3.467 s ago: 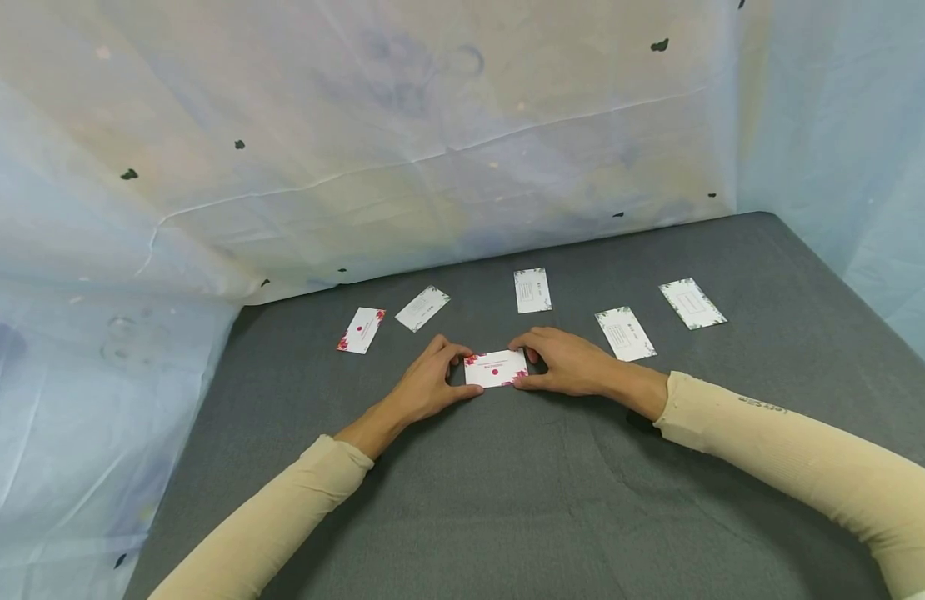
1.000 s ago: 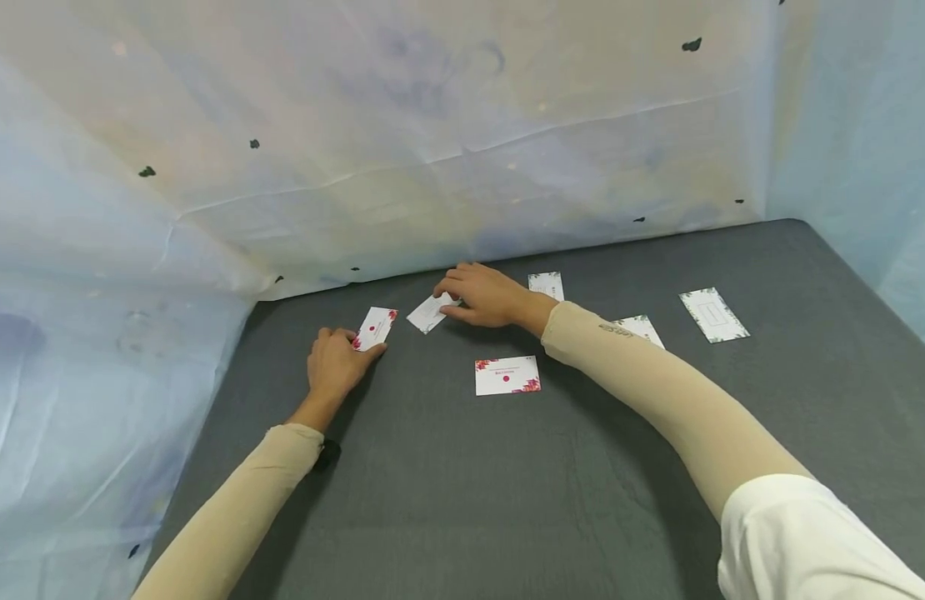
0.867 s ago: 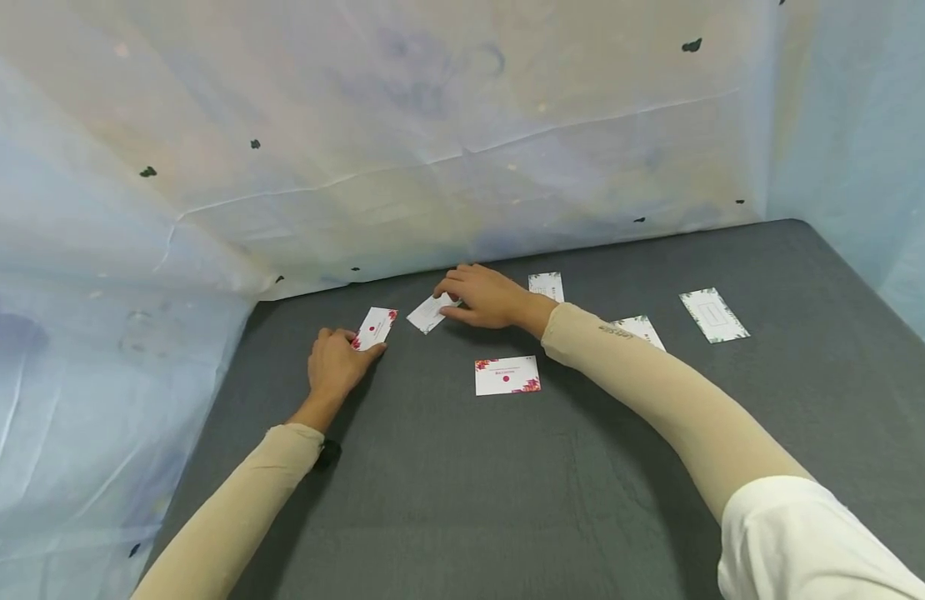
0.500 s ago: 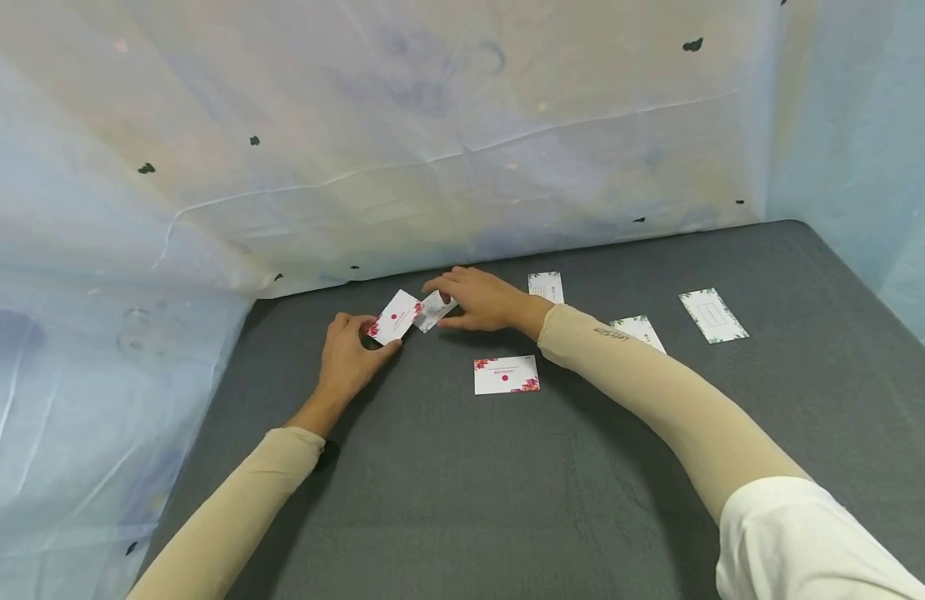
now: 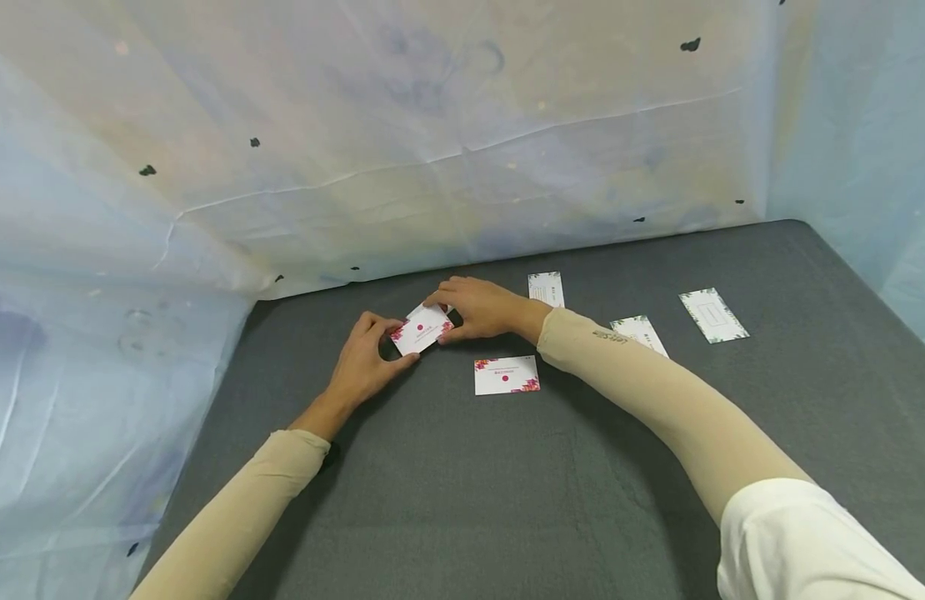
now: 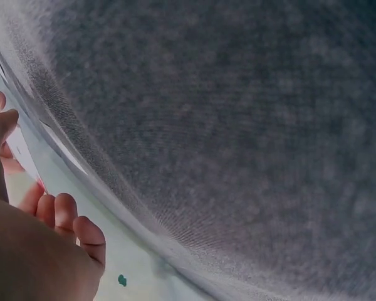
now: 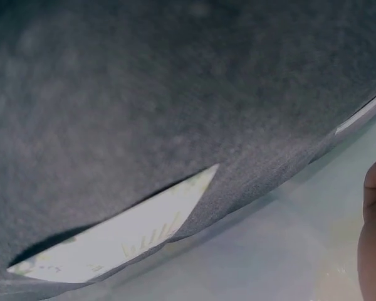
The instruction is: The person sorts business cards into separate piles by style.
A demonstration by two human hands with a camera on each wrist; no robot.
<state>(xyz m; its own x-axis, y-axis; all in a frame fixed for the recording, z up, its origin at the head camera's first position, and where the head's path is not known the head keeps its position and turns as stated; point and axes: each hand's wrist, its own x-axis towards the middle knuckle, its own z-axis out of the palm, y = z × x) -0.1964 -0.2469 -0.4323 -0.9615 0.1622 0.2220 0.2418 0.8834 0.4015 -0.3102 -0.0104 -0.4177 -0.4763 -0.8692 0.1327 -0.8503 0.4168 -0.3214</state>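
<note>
Both hands are meeting near the far middle of the dark grey felt table (image 5: pixel 507 500), and together they are holding a small white paper card with red flowers at its corners (image 5: pixel 421 328), a little above the surface. The left hand (image 5: pixel 365 362) is reaching in from 7 o'clock with the wrist low, and its thumb and fingers are curling to pinch the left end of this card; in the left wrist view the thumb (image 6: pixel 0 125) is pressing on the card's thin edge and the other fingers are bending underneath. The right hand (image 5: pixel 481 307) is coming from 4 o'clock, with the long beige sleeve (image 5: pixel 657 400) crossing the table, and its fingers are pinching the right end of the card. I cannot tell if a second card is lying under the red one. At 5 o'clock from the held card, near it, another white card with red flowers (image 5: pixel 507 374) is lying flat. At 2 o'clock and 3 o'clock three white cards with green leafy borders (image 5: pixel 547 287) (image 5: pixel 642 332) (image 5: pixel 713 315) are lying apart from each other, and the right forearm is partly covering the middle one. A pale blue plastic sheet (image 5: pixel 357 150) is hanging behind the table and on both sides.
</note>
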